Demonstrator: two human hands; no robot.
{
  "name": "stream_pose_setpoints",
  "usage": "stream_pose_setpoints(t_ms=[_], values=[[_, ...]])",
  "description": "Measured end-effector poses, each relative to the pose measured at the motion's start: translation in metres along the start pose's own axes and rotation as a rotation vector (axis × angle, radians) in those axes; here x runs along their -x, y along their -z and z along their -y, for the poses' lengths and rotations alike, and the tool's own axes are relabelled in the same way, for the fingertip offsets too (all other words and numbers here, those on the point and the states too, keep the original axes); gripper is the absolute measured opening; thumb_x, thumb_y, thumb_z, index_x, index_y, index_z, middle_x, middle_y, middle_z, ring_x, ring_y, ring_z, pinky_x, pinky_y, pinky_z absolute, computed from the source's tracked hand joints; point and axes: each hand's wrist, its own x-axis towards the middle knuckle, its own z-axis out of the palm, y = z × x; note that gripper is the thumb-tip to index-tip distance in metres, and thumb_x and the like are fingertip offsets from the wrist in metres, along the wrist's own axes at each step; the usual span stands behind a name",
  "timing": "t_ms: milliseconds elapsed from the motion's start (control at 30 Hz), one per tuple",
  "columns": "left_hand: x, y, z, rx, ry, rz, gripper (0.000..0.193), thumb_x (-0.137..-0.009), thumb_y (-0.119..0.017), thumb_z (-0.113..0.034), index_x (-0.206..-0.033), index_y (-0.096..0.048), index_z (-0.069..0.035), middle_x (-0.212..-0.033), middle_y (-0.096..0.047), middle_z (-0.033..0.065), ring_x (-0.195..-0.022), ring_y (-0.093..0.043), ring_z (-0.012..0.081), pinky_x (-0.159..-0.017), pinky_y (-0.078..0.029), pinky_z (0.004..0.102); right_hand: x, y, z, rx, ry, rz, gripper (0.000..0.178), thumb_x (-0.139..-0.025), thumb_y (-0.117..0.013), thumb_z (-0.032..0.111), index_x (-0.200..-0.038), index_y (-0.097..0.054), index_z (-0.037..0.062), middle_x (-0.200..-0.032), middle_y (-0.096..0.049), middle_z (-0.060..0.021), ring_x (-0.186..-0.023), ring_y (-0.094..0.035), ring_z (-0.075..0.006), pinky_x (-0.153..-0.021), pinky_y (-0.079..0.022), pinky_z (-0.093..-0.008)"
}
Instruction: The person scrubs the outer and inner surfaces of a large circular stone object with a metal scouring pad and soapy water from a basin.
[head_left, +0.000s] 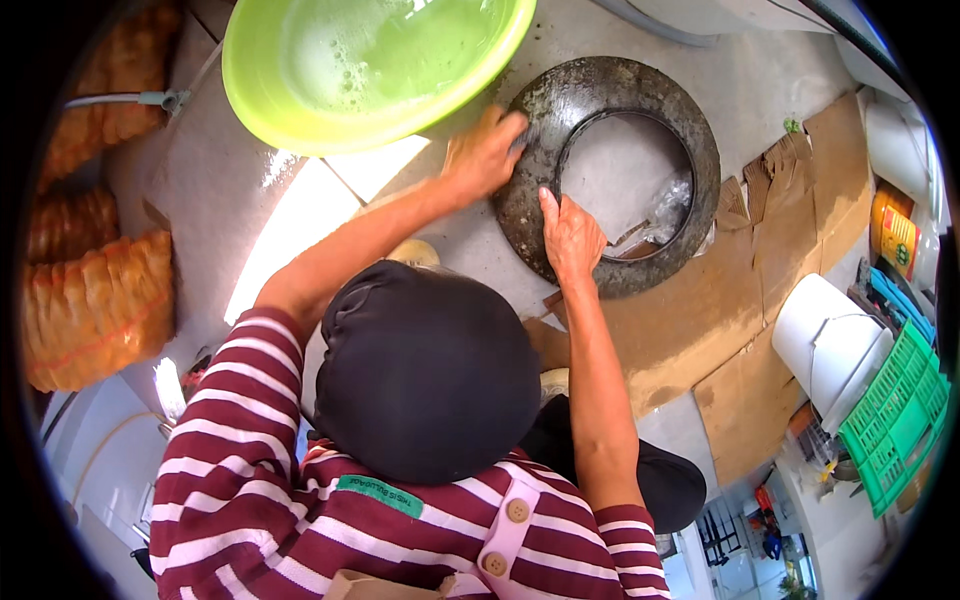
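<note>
Shows striped sleeves (230, 420) nearest, then bare forearms reaching past a dark rounded shape, likely a knee. Curls left hand (483, 155) nearly into a fist around a small grey item (521, 138), too blurred to name, at the left side of the black ring (565, 95). Hooks right hand (575, 238) on the ring's inner rim, thumb along the face, fingers bent with tips hidden. Keeps the ring low over pale floor (765, 75), right of the green basin (300, 138) and beside cardboard (690, 315). Could lose hold through a thumb slip on a damp-looking face, or scrape left knuckles by pressing too hard. Might bump the basin with a wide left stroke, spilling suds, or snag clear film (672, 208) in the hole. Offers room for shifting beyond the ring's upper right edge. Meets limits farther out at white bucket (815, 335) and green crate (900, 415) rightward, orange sacks (95, 310) leftward.
</note>
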Motion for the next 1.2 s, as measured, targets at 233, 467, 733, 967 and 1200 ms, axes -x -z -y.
stream_pose_setpoints(t_ms=[233,467,733,967,1200], values=[[-0.047,0.006,-0.009,-0.003,0.133,-0.109,0.026,-0.086,-0.066,-0.017,-0.110,-0.058,-0.010,-0.106,-0.056,0.0145,-0.097,-0.058,0.0392,-0.081,-0.049,0.0458,-0.001,-0.001,0.002,0.021,0.018,-0.006,0.056,-0.095,-0.046,0.056,-0.080,-0.064,0.0053,-0.077,-0.065,-0.0209,-0.077,-0.062,-0.0425,-0.068,-0.047,-0.0486],[-0.029,0.003,0.002,-0.075,0.137,-0.053,0.028,-0.089,-0.061,-0.023,-0.111,-0.057,-0.008,-0.110,-0.056,0.0165,-0.100,-0.058,0.0397,-0.084,-0.047,0.0482,0.000,-0.002,0.000,-0.014,0.013,-0.007,0.056,-0.094,-0.046,0.057,-0.080,-0.064,0.0055,-0.076,-0.064,-0.0215,-0.077,-0.061,-0.0433,-0.068,-0.047,-0.0487],[-0.006,0.004,-0.003,-0.029,0.150,-0.070,0.025,-0.089,-0.060,-0.025,-0.110,-0.058,-0.010,-0.112,-0.056,0.0162,-0.099,-0.059,0.0400,-0.084,-0.046,0.0493,-0.002,-0.002,-0.001,-0.025,-0.017,-0.009,0.058,-0.094,-0.045,0.059,-0.080,-0.064,0.0063,-0.077,-0.064,-0.0219,-0.078,-0.061,-0.0435,-0.069,-0.047,-0.0494],[-0.055,0.005,0.001,-0.067,0.137,-0.114,0.025,-0.086,-0.065,-0.019,-0.108,-0.057,-0.010,-0.110,-0.055,0.0159,-0.098,-0.058,0.0389,-0.080,-0.047,0.0511,-0.002,0.002,0.006,-0.042,-0.004,0.003,0.058,-0.094,-0.044,0.059,-0.081,-0.064,0.0064,-0.077,-0.065,-0.0215,-0.078,-0.061,-0.0436,-0.069,-0.047,-0.0498],[-0.004,-0.001,-0.010,-0.052,0.040,-0.012,0.025,-0.085,-0.067,-0.018,-0.107,-0.056,-0.010,-0.107,-0.055,0.0145,-0.095,-0.060,0.0386,-0.076,-0.049,0.0478,-0.003,0.000,0.002,-0.002,-0.020,0.016,0.059,-0.095,-0.042,0.059,-0.081,-0.064,0.0059,-0.079,-0.065,-0.0220,-0.079,-0.062,-0.0436,-0.069,-0.047,-0.0499]])
